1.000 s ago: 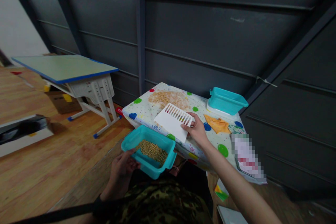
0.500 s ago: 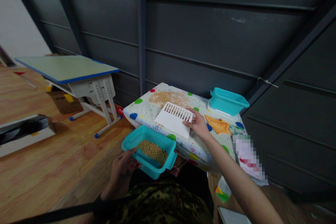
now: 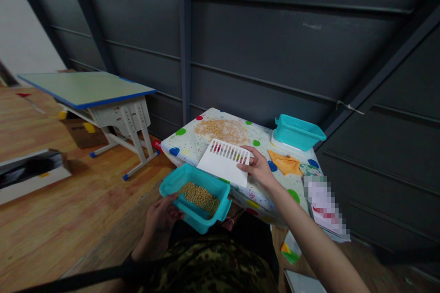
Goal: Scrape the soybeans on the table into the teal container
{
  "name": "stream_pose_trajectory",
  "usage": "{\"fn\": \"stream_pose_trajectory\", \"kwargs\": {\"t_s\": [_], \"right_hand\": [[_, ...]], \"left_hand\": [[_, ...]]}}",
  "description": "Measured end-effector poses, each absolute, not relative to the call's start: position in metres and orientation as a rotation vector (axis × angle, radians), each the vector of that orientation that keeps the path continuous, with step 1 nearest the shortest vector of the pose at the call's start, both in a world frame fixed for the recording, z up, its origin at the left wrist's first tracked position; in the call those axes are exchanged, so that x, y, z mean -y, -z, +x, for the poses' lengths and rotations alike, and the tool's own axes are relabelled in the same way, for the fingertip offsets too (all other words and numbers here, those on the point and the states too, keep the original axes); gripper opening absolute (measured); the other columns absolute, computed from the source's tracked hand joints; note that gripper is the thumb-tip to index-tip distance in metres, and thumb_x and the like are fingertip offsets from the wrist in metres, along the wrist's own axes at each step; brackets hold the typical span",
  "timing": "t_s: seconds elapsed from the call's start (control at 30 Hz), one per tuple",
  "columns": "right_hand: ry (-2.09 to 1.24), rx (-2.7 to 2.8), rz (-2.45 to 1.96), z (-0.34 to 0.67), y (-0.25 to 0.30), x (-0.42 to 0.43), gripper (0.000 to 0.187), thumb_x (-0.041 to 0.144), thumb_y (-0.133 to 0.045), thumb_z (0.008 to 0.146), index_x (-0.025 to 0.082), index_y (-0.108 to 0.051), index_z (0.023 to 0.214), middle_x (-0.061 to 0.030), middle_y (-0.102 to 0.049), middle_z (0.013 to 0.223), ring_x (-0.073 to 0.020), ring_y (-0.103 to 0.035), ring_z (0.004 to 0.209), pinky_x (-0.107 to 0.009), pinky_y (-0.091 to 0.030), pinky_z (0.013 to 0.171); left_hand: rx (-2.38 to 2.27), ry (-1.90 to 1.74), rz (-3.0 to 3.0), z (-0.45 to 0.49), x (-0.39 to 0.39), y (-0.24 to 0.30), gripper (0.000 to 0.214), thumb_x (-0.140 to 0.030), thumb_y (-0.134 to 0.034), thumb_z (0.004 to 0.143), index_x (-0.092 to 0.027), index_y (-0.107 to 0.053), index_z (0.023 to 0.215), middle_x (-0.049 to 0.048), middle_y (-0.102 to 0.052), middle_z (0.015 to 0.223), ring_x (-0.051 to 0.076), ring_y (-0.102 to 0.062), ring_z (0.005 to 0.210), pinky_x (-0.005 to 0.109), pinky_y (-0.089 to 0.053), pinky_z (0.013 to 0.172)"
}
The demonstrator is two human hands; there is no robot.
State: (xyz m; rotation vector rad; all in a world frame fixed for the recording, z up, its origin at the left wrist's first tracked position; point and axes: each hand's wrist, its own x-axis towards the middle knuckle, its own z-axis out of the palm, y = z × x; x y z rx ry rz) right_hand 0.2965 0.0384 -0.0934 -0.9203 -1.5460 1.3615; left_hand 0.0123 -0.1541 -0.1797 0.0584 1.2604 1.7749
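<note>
My left hand [image 3: 164,213] grips the near left rim of a turquoise plastic basin [image 3: 168,183], held just below the table's front edge. Soybeans [image 3: 201,198] cover part of its bottom. My right hand [image 3: 256,165] is closed on the right end of a white slotted scoop [image 3: 223,169], which lies flat or nearly so over the front of the table, beside the basin. Slots run along its far side, and the patterned cloth shows through them. Beyond it, a patch of soybeans mixed with pale crumbs or powder [image 3: 223,130] is spread on the tablecloth.
A second turquoise basin [image 3: 299,132] stands at the table's back right, near an orange cloth [image 3: 285,162]. The spotted tablecloth [image 3: 192,144] reaches close to a dark panelled wall [image 3: 275,55]. To the left are a school desk [image 3: 92,89] and a white box [image 3: 34,174] on the floor.
My right hand has drawn the scoop slightly toward me and the basin, away from the spread soybeans. The left hand and basin have barely moved.
</note>
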Motion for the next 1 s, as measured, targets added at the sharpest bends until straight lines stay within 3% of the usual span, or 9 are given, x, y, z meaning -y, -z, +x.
{"fn": "stream_pose_trajectory", "kwargs": {"t_s": [0.23,0.37,0.53,0.6,1.0], "right_hand": [[-1.189,1.333,-1.056,0.315,0.076,-0.049,0.091,0.043,-0.114,0.06,0.033,-0.08,0.143,-0.0017,-0.092,0.101,-0.0309,-0.085,0.087,-0.034,-0.064,0.066],[-1.14,1.308,-1.105,0.327,0.071,-0.05,0.093,0.041,-0.113,0.056,0.032,-0.08,0.143,-0.002,-0.091,0.1,-0.0318,-0.084,0.087,-0.035,-0.063,0.066],[-1.276,1.439,-1.105,0.323,0.081,-0.042,0.087,0.041,-0.113,0.058,0.032,-0.082,0.139,-0.001,-0.089,0.099,-0.0291,-0.082,0.083,-0.034,-0.063,0.068],[-1.309,1.477,-1.093,0.32,0.084,-0.046,0.087,0.04,-0.113,0.057,0.031,-0.082,0.138,-0.0009,-0.089,0.098,-0.0288,-0.082,0.084,-0.034,-0.063,0.069],[-1.048,1.433,-1.175,0.331,0.081,-0.117,0.081,0.037,-0.099,0.055,0.029,-0.084,0.134,0.0026,-0.083,0.089,-0.0232,-0.072,0.072,-0.03,-0.055,0.06]], "left_hand": [[-1.252,-1.802,0.002,0.015,0.155,0.171,0.03,-0.026,-0.102,0.052,-0.022,-0.077,0.067,0.0009,-0.073,0.053,0.019,-0.063,0.037,0.03,-0.056,0.038],[-1.236,-1.802,0.009,0.014,0.157,0.175,0.027,-0.024,-0.1,0.054,-0.021,-0.078,0.068,0.0023,-0.075,0.054,0.02,-0.064,0.038,0.031,-0.057,0.039],[-1.179,-1.706,0.044,-0.003,0.158,0.197,0.037,-0.028,-0.111,0.056,-0.021,-0.081,0.076,0.005,-0.082,0.063,0.024,-0.074,0.046,0.033,-0.064,0.046],[-1.176,-1.684,0.025,-0.009,0.158,0.206,0.04,-0.028,-0.112,0.053,-0.022,-0.077,0.073,0.001,-0.074,0.054,0.024,-0.07,0.042,0.032,-0.06,0.042],[-1.199,-1.788,0.036,0.004,0.158,0.228,0.041,-0.027,-0.111,0.068,-0.025,-0.071,0.072,-0.0025,-0.066,0.052,0.019,-0.065,0.042,0.028,-0.058,0.041]]}}
